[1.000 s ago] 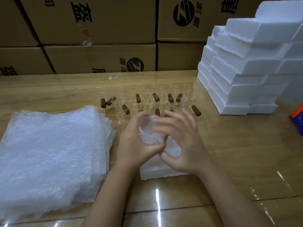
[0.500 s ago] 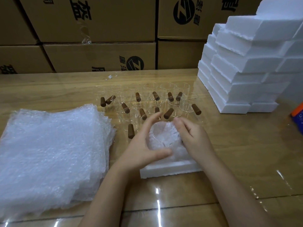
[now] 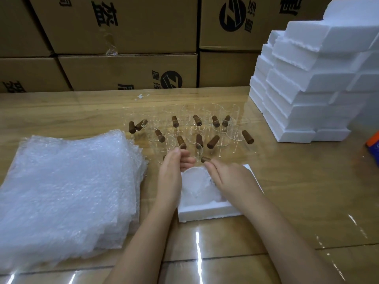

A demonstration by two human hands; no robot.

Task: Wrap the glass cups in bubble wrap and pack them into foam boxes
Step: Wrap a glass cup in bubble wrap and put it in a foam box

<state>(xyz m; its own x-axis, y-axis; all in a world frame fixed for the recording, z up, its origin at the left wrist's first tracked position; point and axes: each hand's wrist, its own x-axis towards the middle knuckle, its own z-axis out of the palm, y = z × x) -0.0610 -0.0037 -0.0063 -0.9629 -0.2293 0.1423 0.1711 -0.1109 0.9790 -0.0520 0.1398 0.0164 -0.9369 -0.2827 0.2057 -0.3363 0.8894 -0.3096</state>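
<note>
A glass cup wrapped in bubble wrap [image 3: 195, 184] lies in the open white foam box [image 3: 207, 213] on the table in front of me. My left hand [image 3: 170, 177] lies along the bundle's left side, its fingers curled round the far end. My right hand [image 3: 229, 181] presses on the bundle's right side with fairly straight fingers; its thumb is hidden. Just beyond the box stand several clear glass cups with brown wooden handles [image 3: 194, 130]. One brown handle [image 3: 205, 159] lies close to my right fingertips.
A thick stack of bubble wrap sheets [image 3: 67, 191] lies to the left. White foam boxes [image 3: 307, 89] are stacked at the right rear. Cardboard cartons [image 3: 127, 72] wall the table's far edge. An orange and blue object [image 3: 374, 147] shows at the right edge.
Both hands have brought the wrapped cup down from above the foam box and into it. They now lie lower and flatter against its sides.
</note>
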